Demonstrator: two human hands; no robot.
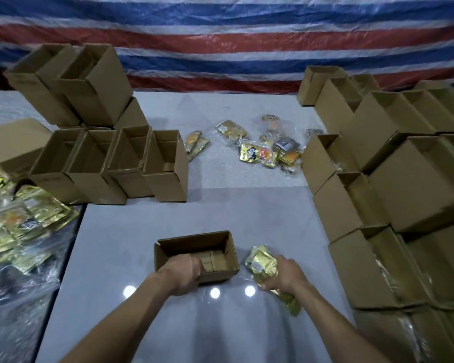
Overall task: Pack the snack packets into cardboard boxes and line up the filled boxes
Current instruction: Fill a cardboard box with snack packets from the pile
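- The left hand (182,269), low in the middle of the frame, grips the near left wall of an open box (220,275), with its fingers curled over the rim and down inside.
- The right hand (286,273), just right of it, has its fingers wrapped round a bundle of gold packets (262,263). The bundle sits just beside the box's right wall, low over the counter (220,210). Whether it touches the surface I cannot tell.
- The open box stands mouth up on the grey counter, and its cardboard floor shows inside.
- Further up, in the centre of the frame, loose packets (257,150) lie scattered on the counter, some in clear wrap.
- At centre left a row of boxes (110,163) stands side by side, mouths up. Behind it, at upper left, is a tilted stack of boxes (71,82).
- Along the right edge, tiers of boxes (378,184) run from top to bottom of the frame. Gold packets show in the ones at lower right.
- At the left edge a heap of packets (24,226) lies in clear plastic.
- A striped sheet (220,35) in red, white and blue fills the top of the frame.
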